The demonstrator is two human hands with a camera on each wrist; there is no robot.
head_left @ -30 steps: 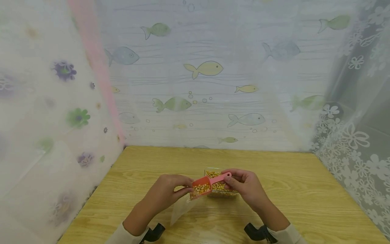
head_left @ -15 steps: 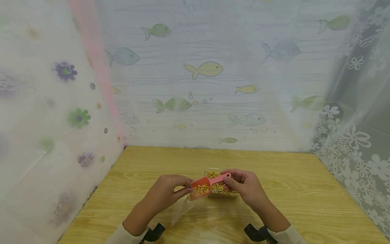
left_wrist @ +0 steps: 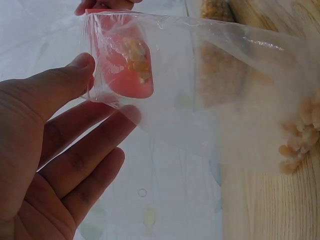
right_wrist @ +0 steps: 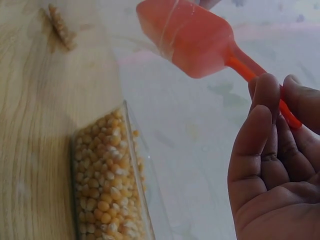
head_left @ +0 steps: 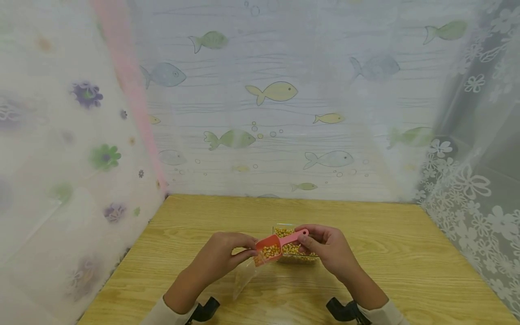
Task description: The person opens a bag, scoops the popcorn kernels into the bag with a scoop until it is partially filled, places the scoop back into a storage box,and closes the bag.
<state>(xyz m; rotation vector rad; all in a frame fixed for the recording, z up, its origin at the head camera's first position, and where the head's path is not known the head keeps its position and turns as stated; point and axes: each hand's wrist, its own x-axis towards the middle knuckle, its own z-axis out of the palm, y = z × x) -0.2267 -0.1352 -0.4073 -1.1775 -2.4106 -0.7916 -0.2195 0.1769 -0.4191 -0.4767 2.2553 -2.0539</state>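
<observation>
My left hand pinches the mouth of a clear plastic bag between thumb and fingers. In the left wrist view some corn kernels lie at the bag's far end, and its other fingers spread below the mouth. The tip of a pink scoop is inside the bag mouth, tilted down toward it, with corn kernels in its bowl. My right hand pinches the scoop's handle near its holed end. Beneath the scoop and right hand stands a clear rectangular container of corn kernels, partly hidden in the head view.
The wood-grain table extends around the hands. Behind it hangs a fish-print curtain, with a flower-print curtain at the left and a lacy white one at the right. Dark wrist mounts sit under the wrists.
The bag's hanging lower end has swung slightly to the right, and kernels in the scoop have shifted a little. Both hands keep nearly the same place and hold.
</observation>
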